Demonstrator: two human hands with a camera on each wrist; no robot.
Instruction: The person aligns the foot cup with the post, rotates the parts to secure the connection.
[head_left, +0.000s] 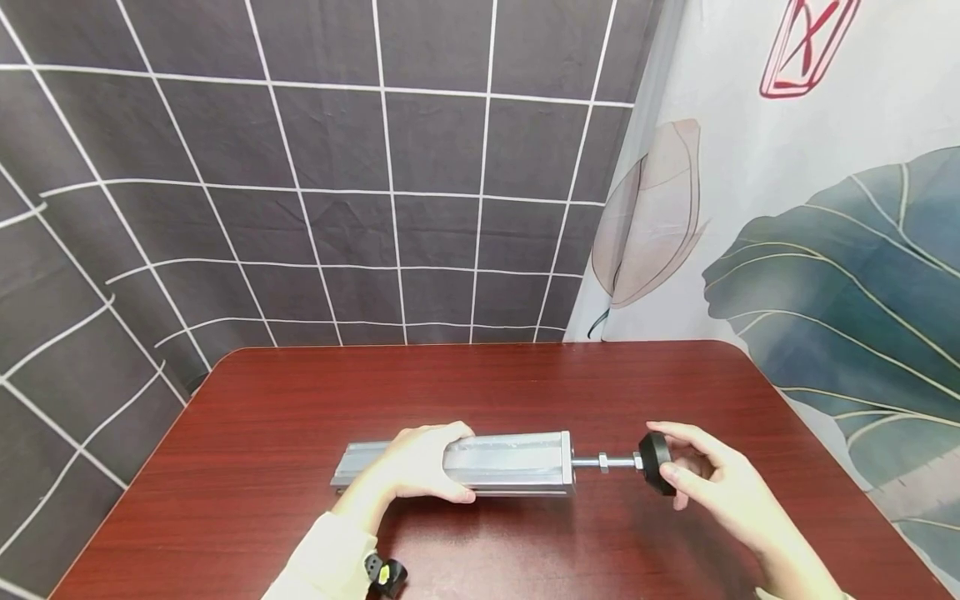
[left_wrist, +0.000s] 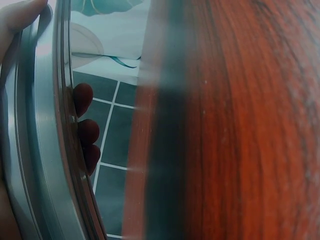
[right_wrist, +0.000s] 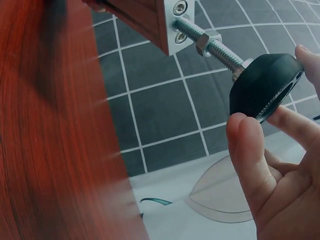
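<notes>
My left hand (head_left: 422,463) grips a silver aluminium profile (head_left: 513,463), thumb on the near side and fingers round the far side. In the left wrist view, several fingertips (left_wrist: 89,132) show past the edge of the profile. From the end plate (right_wrist: 174,30) at its right end sticks out a threaded rod (head_left: 621,462) with a hex nut (right_wrist: 208,43) partway along. The rod ends in a black round levelling foot (head_left: 654,463). My right hand (head_left: 723,487) pinches this foot by its rim between thumb and fingers. The foot's hollow underside faces the right palm.
The profile lies level over a reddish-brown wooden table (head_left: 300,533). Behind stands a dark grey curtain (head_left: 337,142) with white grid lines. A pale curtain (head_left: 750,167) with leaf prints hangs at the right. A small black device (head_left: 386,575) sits at the left wrist.
</notes>
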